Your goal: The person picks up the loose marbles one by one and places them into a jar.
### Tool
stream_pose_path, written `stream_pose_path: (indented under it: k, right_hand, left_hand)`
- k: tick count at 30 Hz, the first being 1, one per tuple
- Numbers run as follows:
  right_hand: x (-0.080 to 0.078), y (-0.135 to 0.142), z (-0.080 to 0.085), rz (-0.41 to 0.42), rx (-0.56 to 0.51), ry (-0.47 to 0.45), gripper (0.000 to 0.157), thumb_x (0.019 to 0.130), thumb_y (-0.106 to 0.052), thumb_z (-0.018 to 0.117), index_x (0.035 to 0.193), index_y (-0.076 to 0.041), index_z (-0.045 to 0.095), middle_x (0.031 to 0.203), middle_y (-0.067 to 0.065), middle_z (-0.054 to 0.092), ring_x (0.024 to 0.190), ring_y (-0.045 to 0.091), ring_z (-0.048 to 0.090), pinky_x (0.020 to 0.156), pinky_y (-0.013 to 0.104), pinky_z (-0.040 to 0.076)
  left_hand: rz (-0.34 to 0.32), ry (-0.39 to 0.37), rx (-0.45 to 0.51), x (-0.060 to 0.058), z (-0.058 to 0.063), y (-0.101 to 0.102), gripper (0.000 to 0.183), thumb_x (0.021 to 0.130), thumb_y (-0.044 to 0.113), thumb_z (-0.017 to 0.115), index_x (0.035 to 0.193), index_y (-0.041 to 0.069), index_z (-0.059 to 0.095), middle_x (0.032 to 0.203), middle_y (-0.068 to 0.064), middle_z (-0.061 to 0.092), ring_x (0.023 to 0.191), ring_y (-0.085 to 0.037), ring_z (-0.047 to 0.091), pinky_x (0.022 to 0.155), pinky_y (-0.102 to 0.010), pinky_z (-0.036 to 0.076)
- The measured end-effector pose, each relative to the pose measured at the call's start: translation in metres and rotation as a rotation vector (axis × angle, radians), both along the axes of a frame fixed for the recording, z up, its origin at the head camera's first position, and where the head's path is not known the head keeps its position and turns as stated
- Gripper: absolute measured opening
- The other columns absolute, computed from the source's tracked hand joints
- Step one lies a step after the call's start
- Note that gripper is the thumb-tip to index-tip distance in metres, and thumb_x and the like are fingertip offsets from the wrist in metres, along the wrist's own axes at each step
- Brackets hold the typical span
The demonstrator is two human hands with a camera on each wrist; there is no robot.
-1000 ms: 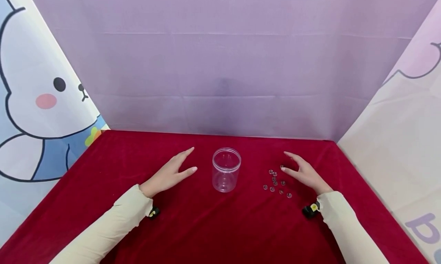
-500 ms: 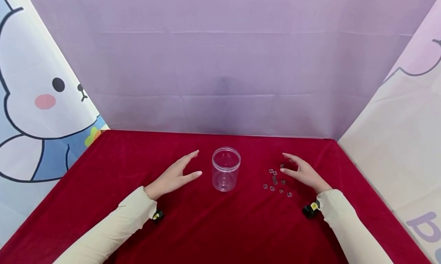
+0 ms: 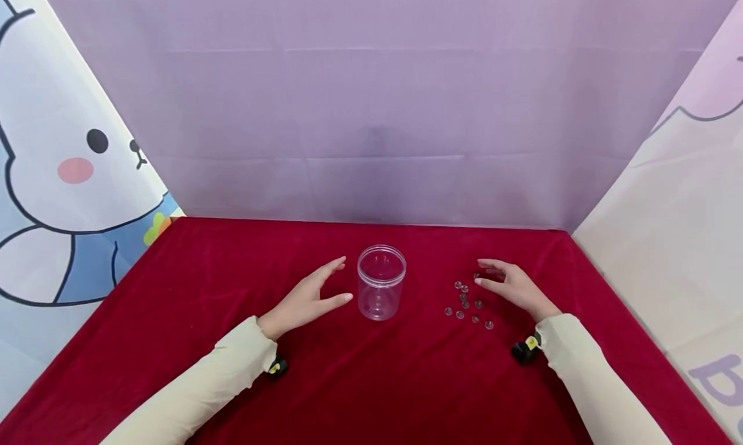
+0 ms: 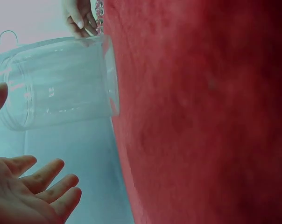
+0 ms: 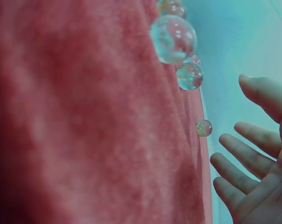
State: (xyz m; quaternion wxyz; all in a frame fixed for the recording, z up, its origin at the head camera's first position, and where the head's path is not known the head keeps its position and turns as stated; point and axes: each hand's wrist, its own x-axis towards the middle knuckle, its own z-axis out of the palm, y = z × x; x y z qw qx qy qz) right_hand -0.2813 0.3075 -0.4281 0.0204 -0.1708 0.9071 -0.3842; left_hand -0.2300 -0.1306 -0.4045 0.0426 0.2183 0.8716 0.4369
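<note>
A clear, lidless jar (image 3: 380, 296) stands upright on the red cloth, and nothing shows inside it. Just to its left is my left hand (image 3: 304, 303), thumb and fingers spread apart and holding nothing. In the left wrist view the jar (image 4: 68, 84) lies between the thumb and the outstretched fingers (image 4: 50, 177). Several clear glass marbles (image 3: 465, 304) are scattered to the right of the jar. My right hand (image 3: 519, 293) hovers at their right side, fingers relaxed. The right wrist view shows a marble (image 5: 173, 39) up close and the bare right hand (image 5: 262, 172) beside the row.
Red velvet cloth (image 3: 371, 387) covers the table. A lilac curtain (image 3: 371, 109) rises behind its back edge. Printed panels with cartoon figures flank the left side (image 3: 75, 142) and right side (image 3: 685, 238). Black wrist cameras sit under both cuffs.
My left hand has moved right, closer to the jar. The right hand stays near the marbles, its fingers bent slightly more. The jar and marbles stay in place.
</note>
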Motion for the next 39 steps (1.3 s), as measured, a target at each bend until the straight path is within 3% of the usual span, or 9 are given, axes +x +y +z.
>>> stream_pose_path:
  k: [8, 15, 21, 27, 39]
  right_hand:
    - [0.004, -0.001, 0.009, -0.029, 0.038, -0.008, 0.058, 0.090, -0.028, 0.064, 0.135, 0.004, 0.045, 0.132, 0.024, 0.051, 0.116, 0.039, 0.051, 0.094, 0.051, 0.044]
    - [0.005, -0.001, 0.012, -0.045, 0.037, -0.014, 0.056, 0.090, -0.026, 0.065, 0.132, 0.006, 0.047, 0.129, 0.025, 0.053, 0.113, 0.039, 0.054, 0.092, 0.049, 0.046]
    - [0.001, -0.003, 0.010, -0.060, 0.015, -0.024, 0.052, 0.090, -0.024, 0.065, 0.128, 0.008, 0.051, 0.124, 0.026, 0.056, 0.110, 0.038, 0.057, 0.090, 0.046, 0.048]
    - [-0.002, -0.006, 0.008, -0.066, 0.002, -0.032, 0.050, 0.089, -0.023, 0.066, 0.126, 0.009, 0.053, 0.121, 0.025, 0.059, 0.107, 0.037, 0.059, 0.088, 0.044, 0.050]
    - [-0.007, -0.011, 0.004, -0.101, -0.012, -0.058, 0.041, 0.089, -0.015, 0.065, 0.121, 0.009, 0.057, 0.111, 0.023, 0.064, 0.103, 0.035, 0.061, 0.084, 0.038, 0.052]
  left_hand:
    - [-0.013, 0.003, 0.018, -0.002, -0.002, 0.009, 0.082, 0.084, 0.042, 0.069, 0.149, 0.018, 0.025, 0.146, -0.011, 0.039, 0.134, -0.030, 0.034, 0.100, -0.052, 0.039]
    - [-0.007, -0.048, 0.098, -0.005, -0.001, 0.016, 0.081, 0.082, 0.037, 0.072, 0.147, 0.016, 0.028, 0.144, -0.014, 0.039, 0.132, -0.035, 0.035, 0.105, -0.054, 0.031]
    - [0.019, -0.087, 0.136, -0.006, 0.000, 0.023, 0.085, 0.078, 0.031, 0.077, 0.146, 0.013, 0.029, 0.143, -0.013, 0.041, 0.132, -0.036, 0.036, 0.105, -0.052, 0.033]
    - [0.049, -0.076, 0.160, -0.005, 0.002, 0.031, 0.083, 0.076, 0.025, 0.079, 0.145, 0.014, 0.033, 0.139, -0.010, 0.046, 0.131, -0.036, 0.037, 0.104, -0.052, 0.035]
    - [0.072, -0.153, 0.228, -0.009, 0.000, 0.038, 0.080, 0.077, 0.027, 0.078, 0.143, 0.018, 0.034, 0.141, -0.012, 0.043, 0.130, -0.030, 0.038, 0.099, -0.051, 0.041]
